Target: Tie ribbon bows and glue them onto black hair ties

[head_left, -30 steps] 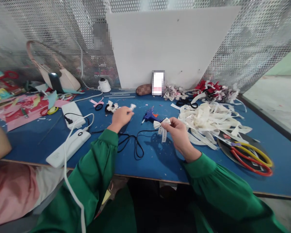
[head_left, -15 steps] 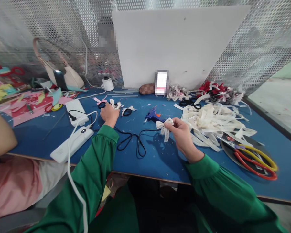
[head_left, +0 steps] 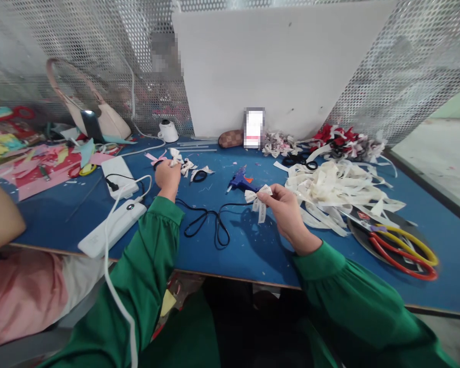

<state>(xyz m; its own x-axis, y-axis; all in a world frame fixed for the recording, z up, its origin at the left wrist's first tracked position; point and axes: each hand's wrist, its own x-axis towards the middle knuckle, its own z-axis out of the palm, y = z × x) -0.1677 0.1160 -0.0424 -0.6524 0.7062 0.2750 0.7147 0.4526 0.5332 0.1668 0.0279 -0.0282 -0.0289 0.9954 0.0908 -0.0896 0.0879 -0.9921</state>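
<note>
My right hand (head_left: 289, 212) pinches a white printed ribbon bow (head_left: 258, 198) by its right side, its tails hanging down. The bow is just in front of a blue glue gun (head_left: 240, 180) lying on the table. At the left, my left hand (head_left: 167, 176) has its fingers closed at a small white bow (head_left: 175, 156) with a dark band; the fingertips are partly hidden. Beside that hand lie another white bow (head_left: 187, 166) and a black hair tie with a bow (head_left: 200, 176).
A black cable (head_left: 205, 217) loops across the blue table (head_left: 245, 260). Cream ribbons (head_left: 341, 186) and large scissors (head_left: 404, 245) are at the right. White power banks (head_left: 111, 230) and a person's arm (head_left: 2, 214) are at the left.
My left hand has moved slightly left, and a white bow now shows raised at its fingertips. My right hand still holds the ribbon bow in nearly the same place.
</note>
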